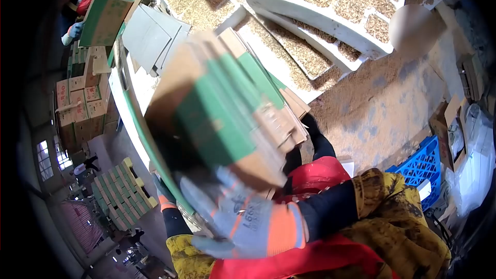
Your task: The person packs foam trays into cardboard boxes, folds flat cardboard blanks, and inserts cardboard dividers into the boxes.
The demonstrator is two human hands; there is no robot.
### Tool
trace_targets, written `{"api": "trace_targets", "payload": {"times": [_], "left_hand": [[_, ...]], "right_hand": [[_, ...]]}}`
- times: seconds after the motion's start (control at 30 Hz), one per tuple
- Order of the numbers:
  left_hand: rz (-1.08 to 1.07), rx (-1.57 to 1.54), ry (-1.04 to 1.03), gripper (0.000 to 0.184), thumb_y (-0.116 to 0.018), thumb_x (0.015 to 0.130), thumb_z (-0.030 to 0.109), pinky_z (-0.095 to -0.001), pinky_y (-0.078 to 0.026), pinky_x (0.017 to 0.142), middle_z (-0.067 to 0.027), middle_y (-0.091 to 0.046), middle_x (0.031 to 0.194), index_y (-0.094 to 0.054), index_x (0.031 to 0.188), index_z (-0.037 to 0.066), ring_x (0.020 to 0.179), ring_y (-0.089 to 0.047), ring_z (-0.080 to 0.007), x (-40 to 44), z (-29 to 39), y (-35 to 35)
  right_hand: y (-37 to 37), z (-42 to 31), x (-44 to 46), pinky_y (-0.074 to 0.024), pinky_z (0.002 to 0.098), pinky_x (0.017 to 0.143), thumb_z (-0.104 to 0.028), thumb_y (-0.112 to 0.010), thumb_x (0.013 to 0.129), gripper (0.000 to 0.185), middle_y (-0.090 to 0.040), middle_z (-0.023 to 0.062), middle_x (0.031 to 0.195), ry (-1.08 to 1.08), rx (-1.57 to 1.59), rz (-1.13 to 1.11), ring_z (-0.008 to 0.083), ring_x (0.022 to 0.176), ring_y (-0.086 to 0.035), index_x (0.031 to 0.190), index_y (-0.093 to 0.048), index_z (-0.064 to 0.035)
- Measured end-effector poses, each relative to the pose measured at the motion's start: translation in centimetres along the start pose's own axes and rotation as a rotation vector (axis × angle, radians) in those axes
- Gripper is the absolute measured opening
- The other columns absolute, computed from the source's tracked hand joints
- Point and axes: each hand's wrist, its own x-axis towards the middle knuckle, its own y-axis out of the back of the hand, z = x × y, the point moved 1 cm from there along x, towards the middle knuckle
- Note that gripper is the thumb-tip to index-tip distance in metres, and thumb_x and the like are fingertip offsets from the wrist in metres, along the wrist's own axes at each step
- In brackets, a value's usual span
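My right hand [248, 222], in a grey glove with an orange cuff, has its fingers spread beside the near edge of a brown and green cardboard carton [212, 119]. The carton is blurred, and its inside lies in shadow. My left hand [164, 196] is at the outer side of the carton's long curved green panel [147, 144]; only a bit of glove and orange cuff shows, and the fingers are hidden. Behind the carton lean several flattened cartons [253, 75] with green bands.
White foam trays [315, 5] filled with small brown pieces stand at the top. Grey sheets [152, 36] lie upper left, near a co-worker's gloved hand [74, 32] on another carton [106, 18]. A blue crate [421, 168] stands right; stacked cartons [80, 106] and a loaded pallet [124, 196] are left.
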Motion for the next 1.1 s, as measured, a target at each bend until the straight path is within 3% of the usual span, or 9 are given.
{"api": "trace_targets", "payload": {"times": [0.07, 0.2, 0.3, 0.33, 0.4, 0.47, 0.53, 0.87, 1.1], "left_hand": [[-0.013, -0.011, -0.005, 0.063, -0.04, 0.099, 0.055, -0.0316, -0.045, 0.095, -0.0099, -0.057, 0.13, -0.051, 0.134, 0.002, 0.113, -0.056, -0.0218, 0.0, 0.3, 0.1], [-0.027, -0.018, -0.011, 0.064, -0.04, 0.099, 0.055, -0.0312, -0.046, 0.094, -0.0103, -0.058, 0.128, -0.052, 0.132, 0.001, 0.112, -0.057, -0.0215, -0.3, 0.6, 0.7], [-0.034, -0.012, -0.012, 0.064, -0.04, 0.099, 0.055, -0.0308, -0.046, 0.094, -0.0105, -0.059, 0.127, -0.053, 0.131, 0.0, 0.111, -0.057, -0.0213, -0.7, 0.8, 1.0], [-0.032, -0.007, -0.012, 0.064, -0.04, 0.099, 0.055, -0.0307, -0.046, 0.093, -0.0106, -0.059, 0.126, -0.054, 0.131, 0.0, 0.111, -0.058, -0.0212, -0.7, 0.9, 1.0], [-0.019, 0.02, -0.013, 0.064, -0.04, 0.099, 0.055, -0.0305, -0.046, 0.093, -0.0108, -0.06, 0.125, -0.054, 0.13, 0.0, 0.11, -0.058, -0.0211, -0.7, 0.8, 1.4], [0.014, 0.079, 0.002, 0.065, -0.04, 0.099, 0.055, -0.0303, -0.047, 0.092, -0.011, -0.061, 0.125, -0.055, 0.129, -0.001, 0.11, -0.058, -0.0209, -0.2, -0.2, 2.2], [0.068, 0.218, 0.062, 0.071, -0.036, 0.098, 0.06, -0.0309, -0.045, 0.09, -0.0113, -0.061, 0.123, -0.053, 0.13, -0.002, 0.108, -0.057, -0.0201, 1.9, -3.2, 4.7], [-0.03, 0.0, -0.016, 0.065, -0.04, 0.099, 0.054, -0.0318, -0.051, 0.085, -0.0102, -0.061, 0.123, -0.05, 0.135, 0.001, 0.104, -0.06, -0.0199, 1.9, -2.2, 1.9], [-0.121, -0.103, -0.051, 0.055, -0.04, 0.102, 0.045, -0.032, -0.05, 0.089, -0.0066, -0.058, 0.125, -0.045, 0.139, 0.004, 0.106, -0.059, -0.0203, 0.5, -1.9, 5.3]], "right_hand": [[-1.8, 0.7, 0.2, -0.0385, 0.0454, 0.103, -0.034, -0.06, 0.087, 0.094, -0.049, 0.0326, 0.125, 0.201, -0.015, 0.17, 0.0433, 0.113, -0.052, 0.148, -0.004, 0.0108], [-2.9, -0.7, 0.9, -0.0484, 0.0462, 0.079, -0.029, -0.061, 0.088, 0.084, -0.053, 0.0264, 0.114, 0.367, -0.166, 0.293, 0.0386, 0.092, -0.058, 0.148, -0.015, 0.0073], [-2.1, -1.2, 0.7, -0.0487, 0.0461, 0.071, -0.028, -0.06, 0.088, 0.081, -0.057, 0.0239, 0.106, 0.146, -0.113, 0.04, 0.0372, 0.084, -0.06, 0.147, -0.018, 0.0069], [-2.0, -0.4, 0.8, -0.0475, 0.0468, 0.064, -0.023, -0.061, 0.087, 0.079, -0.059, 0.022, 0.101, 0.33, 0.011, 0.257, 0.0363, 0.076, -0.059, 0.148, -0.019, 0.0066], [-0.6, 1.5, -1.3, -0.0492, 0.0456, 0.074, -0.017, -0.065, 0.084, 0.082, -0.058, 0.0238, 0.11, 0.194, -0.213, 0.315, 0.0366, 0.085, -0.06, 0.149, -0.02, 0.0052], [1.0, 4.0, -2.7, -0.0388, 0.0446, 0.103, -0.02, -0.063, 0.082, 0.079, -0.041, 0.0289, 0.138, 0.089, -0.328, 0.444, 0.0435, 0.124, -0.044, 0.145, -0.024, 0.0073], [3.2, 6.2, -4.1, -0.0249, 0.0478, 0.113, -0.024, -0.064, 0.08, 0.081, -0.026, 0.0267, 0.15, -0.11, -0.558, 0.459, 0.0421, 0.138, -0.027, 0.147, -0.025, 0.0022], [5.5, 13.1, -2.5, -0.0374, 0.0395, 0.107, -0.035, -0.079, 0.075, 0.096, -0.041, 0.0279, 0.141, -0.43, -0.208, 0.761, 0.0379, 0.13, -0.043, 0.145, -0.028, 0.0051], [-0.5, -0.3, 1.0, -0.0451, 0.0455, 0.091, -0.033, -0.074, 0.075, 0.089, -0.047, 0.0258, 0.119, 0.051, -0.376, 0.498, 0.0411, 0.107, -0.051, 0.14, -0.029, 0.0071]]}}
